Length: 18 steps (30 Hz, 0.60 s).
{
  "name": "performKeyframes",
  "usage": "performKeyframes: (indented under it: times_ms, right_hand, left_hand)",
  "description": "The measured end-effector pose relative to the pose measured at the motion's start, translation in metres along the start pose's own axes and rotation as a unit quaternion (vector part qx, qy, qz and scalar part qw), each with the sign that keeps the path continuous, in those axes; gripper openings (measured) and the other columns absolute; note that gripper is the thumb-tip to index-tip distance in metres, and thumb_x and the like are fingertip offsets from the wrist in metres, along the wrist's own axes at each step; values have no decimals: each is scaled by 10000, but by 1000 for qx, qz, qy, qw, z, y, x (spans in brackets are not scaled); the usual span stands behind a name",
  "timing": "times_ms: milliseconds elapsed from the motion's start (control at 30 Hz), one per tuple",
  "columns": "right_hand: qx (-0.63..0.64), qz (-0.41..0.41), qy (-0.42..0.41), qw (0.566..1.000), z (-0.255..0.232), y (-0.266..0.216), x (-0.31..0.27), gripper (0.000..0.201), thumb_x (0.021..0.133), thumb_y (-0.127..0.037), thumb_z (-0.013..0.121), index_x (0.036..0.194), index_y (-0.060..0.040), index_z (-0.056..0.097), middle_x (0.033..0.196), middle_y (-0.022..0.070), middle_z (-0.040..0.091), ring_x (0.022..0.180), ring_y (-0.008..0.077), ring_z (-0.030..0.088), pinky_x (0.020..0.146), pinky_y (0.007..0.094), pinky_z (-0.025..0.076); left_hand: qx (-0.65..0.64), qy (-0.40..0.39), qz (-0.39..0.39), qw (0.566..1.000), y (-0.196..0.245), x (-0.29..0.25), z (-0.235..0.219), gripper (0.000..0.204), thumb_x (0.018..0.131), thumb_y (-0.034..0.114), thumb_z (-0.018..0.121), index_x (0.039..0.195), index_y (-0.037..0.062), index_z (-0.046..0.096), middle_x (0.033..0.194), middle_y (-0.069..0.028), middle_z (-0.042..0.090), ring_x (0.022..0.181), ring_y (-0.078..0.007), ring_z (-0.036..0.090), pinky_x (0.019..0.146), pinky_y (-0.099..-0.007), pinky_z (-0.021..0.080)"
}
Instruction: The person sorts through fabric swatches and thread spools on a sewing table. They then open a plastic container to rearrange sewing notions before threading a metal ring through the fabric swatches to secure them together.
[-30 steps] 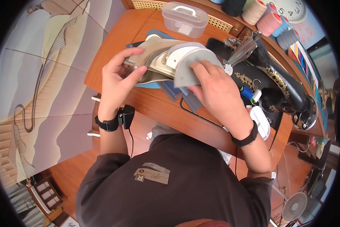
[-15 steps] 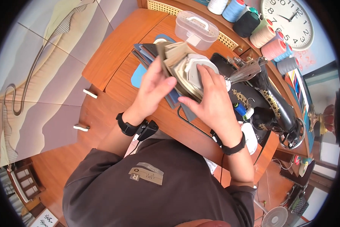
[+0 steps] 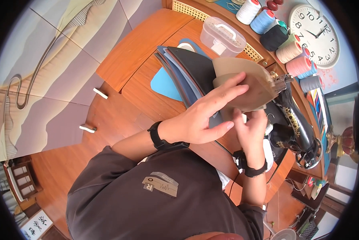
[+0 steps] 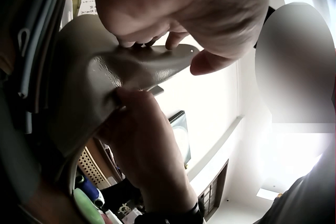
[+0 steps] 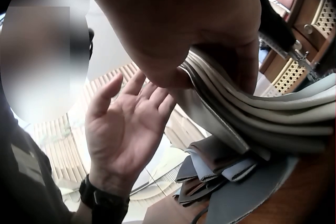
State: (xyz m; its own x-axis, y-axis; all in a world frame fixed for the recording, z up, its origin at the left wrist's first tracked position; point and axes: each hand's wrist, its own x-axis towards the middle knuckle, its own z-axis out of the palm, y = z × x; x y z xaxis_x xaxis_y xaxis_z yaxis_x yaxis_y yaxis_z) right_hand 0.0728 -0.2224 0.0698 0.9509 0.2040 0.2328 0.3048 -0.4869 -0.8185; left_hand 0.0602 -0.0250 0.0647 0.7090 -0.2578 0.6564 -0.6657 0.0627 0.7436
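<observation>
My right hand (image 3: 251, 130) grips a thick bundle of leather-like pieces (image 3: 263, 90), thumb on one face and fingers behind. In the right wrist view the layers (image 5: 231, 103) bend side by side, in white, cream, grey and brown. A taupe piece (image 4: 79, 71) faces my left hand (image 3: 199, 118), whose straight fingers overlap it in the head view. The left palm shows uncurled in the right wrist view. Beside the bundle, on the table, lies a pile of folded pieces with a black piece (image 3: 193, 66) and blue and brown ones.
A black sewing machine (image 3: 289, 124) stands right of the bundle. Behind are a clear plastic box (image 3: 223, 38), thread cones (image 3: 289, 52) and a wall clock (image 3: 315, 36). A light-blue piece (image 3: 163, 85) lies on the wooden table (image 3: 137, 44), left of the dark pile.
The bundle has swung right, off the dark pile and toward the sewing machine, in the right hand. The left hand has let go of its edge and moved right, across its taupe face.
</observation>
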Motion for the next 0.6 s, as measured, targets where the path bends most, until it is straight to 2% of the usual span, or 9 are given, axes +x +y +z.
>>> performKeyframes:
  times_ms: [100,133,200,267,333,400,433,533,600]
  right_hand:
    - [105,55,24,993,-19,0,-8,254,935,0,658,1183,36,615,1020,90,708,859,147,680,746,301,552]
    - [135,78,35,987,-25,2,-10,240,950,2,651,1184,37,613,1029,91,707,855,142,673,741,291,543]
    - [148,66,92,982,-33,13,-15,230,956,1,647,1179,42,609,1036,92,702,863,128,664,747,275,534]
    - [131,50,116,983,-43,13,-18,231,958,-8,652,1180,42,608,1043,92,699,865,125,659,752,267,529]
    - [106,29,138,984,-46,15,-21,231,961,-19,657,1178,41,608,1051,91,698,863,126,657,755,265,528]
    - [71,2,159,985,-45,19,-22,229,964,-31,660,1175,41,609,1059,90,697,859,133,658,755,270,532]
    - [62,5,158,986,-44,18,-20,213,971,-50,663,1154,48,617,1060,96,697,872,143,665,765,280,541]
    - [36,-4,155,987,-39,11,-13,214,964,-47,662,1145,60,624,1058,107,700,896,147,678,781,295,552]
    - [-9,0,160,987,-34,5,-10,243,942,-41,668,1161,55,628,1056,130,704,913,187,699,808,317,553]
  left_hand:
    - [24,22,-23,999,-1,-7,-2,647,853,-39,616,1481,-55,463,1598,-246,384,1512,-393,341,1212,-473,288]
    - [38,31,-31,998,-2,-10,-4,618,847,-65,605,1456,-50,501,1578,-239,424,1498,-392,371,1206,-472,303]
    - [112,79,-9,990,-8,-21,-16,482,857,-58,592,1337,-27,602,1489,-200,536,1432,-365,470,1177,-462,356]
    - [213,159,-64,962,-6,-30,-34,452,864,-42,584,1315,-19,602,1446,-163,568,1382,-325,509,1157,-449,380]
    - [218,293,-112,924,-24,-40,-55,462,907,-6,575,1367,-25,534,1363,-148,592,1303,-261,541,1110,-421,420]
    - [58,423,-245,871,-33,-47,-68,509,948,33,578,1431,-40,437,1356,-154,553,1241,-216,551,1071,-387,441]
    - [11,431,-259,864,-36,-48,-75,568,983,101,587,1481,-59,366,1393,-182,496,1209,-212,559,1045,-368,454]
    - [-30,413,-328,849,-43,-46,-79,648,980,159,613,1516,-72,331,1444,-184,450,1203,-224,559,1039,-365,455]
    - [38,370,-358,857,-43,-43,-84,792,973,260,661,1554,-94,257,1416,-192,480,1172,-222,567,976,-354,476]
